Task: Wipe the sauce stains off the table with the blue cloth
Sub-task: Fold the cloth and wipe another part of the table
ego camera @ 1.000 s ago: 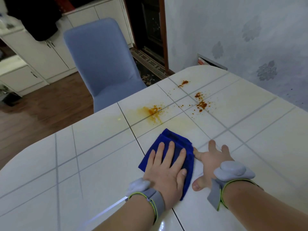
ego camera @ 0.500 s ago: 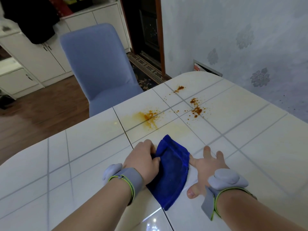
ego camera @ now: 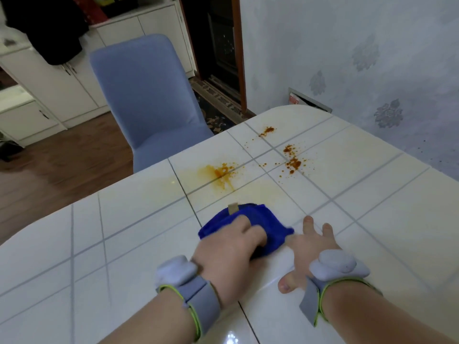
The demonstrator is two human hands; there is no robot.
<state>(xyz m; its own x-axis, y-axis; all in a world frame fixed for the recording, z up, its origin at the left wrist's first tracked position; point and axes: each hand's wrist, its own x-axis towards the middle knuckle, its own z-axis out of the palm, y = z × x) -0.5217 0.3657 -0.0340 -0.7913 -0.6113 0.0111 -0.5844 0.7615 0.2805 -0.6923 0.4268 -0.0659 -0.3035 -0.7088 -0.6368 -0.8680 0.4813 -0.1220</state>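
The blue cloth (ego camera: 258, 219) lies bunched on the white tiled table (ego camera: 124, 219), a tan label showing at its far edge. My left hand (ego camera: 231, 252) grips the cloth, fingers curled into it. My right hand (ego camera: 313, 247) lies flat on the table just right of the cloth, fingers spread. Beyond the cloth is a smeared orange sauce stain (ego camera: 219, 172). Further right are a spattered stain (ego camera: 291, 162) and a small one (ego camera: 267, 131) near the far edge.
A blue upholstered chair (ego camera: 146, 100) stands at the table's far side. The patterned wall (ego camera: 360, 58) runs along the table's right side. White cabinets (ego camera: 62, 83) and wooden floor lie to the left, a dark doorway behind.
My left hand went from lying flat on the spread cloth to curling round it and bunching it up. The right hand has stayed flat beside it.
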